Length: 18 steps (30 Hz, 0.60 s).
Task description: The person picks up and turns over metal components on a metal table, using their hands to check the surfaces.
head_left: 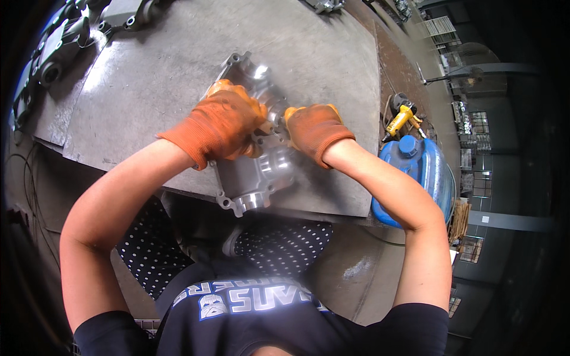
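Note:
A grey cast-metal housing [244, 178] lies on the metal-topped table in front of me, its bolt holes and round openings showing along the edges. My left hand [228, 121], in an orange work glove, is closed over the middle of the housing's left side, fingers curled round it. At the right edge of the same casting my right hand [314, 129], gloved alike, is closed in a fist. Whatever the right fingers hold is hidden by the glove. Parts of the casting between the hands are blurred.
Several similar castings [56, 50] stand at the table's far left, and another casting [323, 6] at the far edge. Right of the metal tabletop [148, 77] are a blue plastic jug [424, 169] and a yellow power tool [399, 120]. Cables [35, 196] hang at the left.

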Each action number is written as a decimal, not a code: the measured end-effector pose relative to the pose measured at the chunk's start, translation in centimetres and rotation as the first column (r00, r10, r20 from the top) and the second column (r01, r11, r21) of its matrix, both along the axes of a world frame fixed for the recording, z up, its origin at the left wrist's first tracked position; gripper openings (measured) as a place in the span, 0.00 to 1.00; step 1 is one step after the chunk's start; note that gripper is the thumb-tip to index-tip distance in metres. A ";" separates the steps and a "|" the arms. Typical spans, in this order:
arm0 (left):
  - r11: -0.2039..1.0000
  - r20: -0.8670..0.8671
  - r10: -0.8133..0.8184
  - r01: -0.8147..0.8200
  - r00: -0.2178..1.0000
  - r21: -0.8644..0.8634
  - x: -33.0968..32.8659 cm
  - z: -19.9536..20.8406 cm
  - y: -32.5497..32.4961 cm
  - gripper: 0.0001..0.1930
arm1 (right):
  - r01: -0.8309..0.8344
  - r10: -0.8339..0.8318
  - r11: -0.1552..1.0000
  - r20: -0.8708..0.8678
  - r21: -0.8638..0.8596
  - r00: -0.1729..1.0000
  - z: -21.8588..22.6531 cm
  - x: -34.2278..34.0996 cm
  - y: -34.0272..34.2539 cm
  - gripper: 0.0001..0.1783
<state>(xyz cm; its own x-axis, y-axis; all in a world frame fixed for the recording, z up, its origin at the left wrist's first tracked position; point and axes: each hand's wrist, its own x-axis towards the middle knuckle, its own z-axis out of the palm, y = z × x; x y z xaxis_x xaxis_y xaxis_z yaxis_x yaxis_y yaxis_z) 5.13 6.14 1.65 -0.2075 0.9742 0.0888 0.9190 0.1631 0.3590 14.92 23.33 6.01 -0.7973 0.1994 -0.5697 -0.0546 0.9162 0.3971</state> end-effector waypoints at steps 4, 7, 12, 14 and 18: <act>0.989 -0.051 -0.070 0.063 0.996 -0.132 -1.6 -0.1 0.3 0.34 | -0.049 0.052 0.997 0.047 -0.068 0.998 0.1 -0.4 0.5 0.10; 0.986 -0.135 -0.159 0.149 0.978 -0.079 -2.9 -0.2 0.0 0.37 | -0.123 0.131 0.982 0.051 -0.140 0.990 -0.2 -0.4 1.3 0.10; 0.966 -0.213 -0.255 0.257 0.943 -0.021 -4.7 -1.4 -0.4 0.42 | -0.255 0.282 0.935 0.080 -0.246 0.956 -0.1 -1.1 2.3 0.13; 0.964 -0.218 -0.264 0.264 0.940 -0.030 -5.0 -1.6 -0.3 0.42 | -0.264 0.298 0.904 0.056 -0.335 0.953 0.4 -1.4 2.8 0.13; 0.961 -0.144 -0.272 0.260 0.951 -0.099 -5.0 -0.8 0.0 0.43 | -0.250 0.308 0.873 0.075 -0.419 0.948 -0.3 -1.8 4.3 0.13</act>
<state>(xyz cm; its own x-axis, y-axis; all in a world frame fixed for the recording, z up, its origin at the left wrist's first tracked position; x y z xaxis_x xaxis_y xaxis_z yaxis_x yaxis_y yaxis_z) 0.15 6.16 0.90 0.0701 0.9973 0.0205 0.9761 -0.0728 0.2046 13.15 27.62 5.74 -0.6951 -0.2871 -0.6590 -0.3582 0.9332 -0.0287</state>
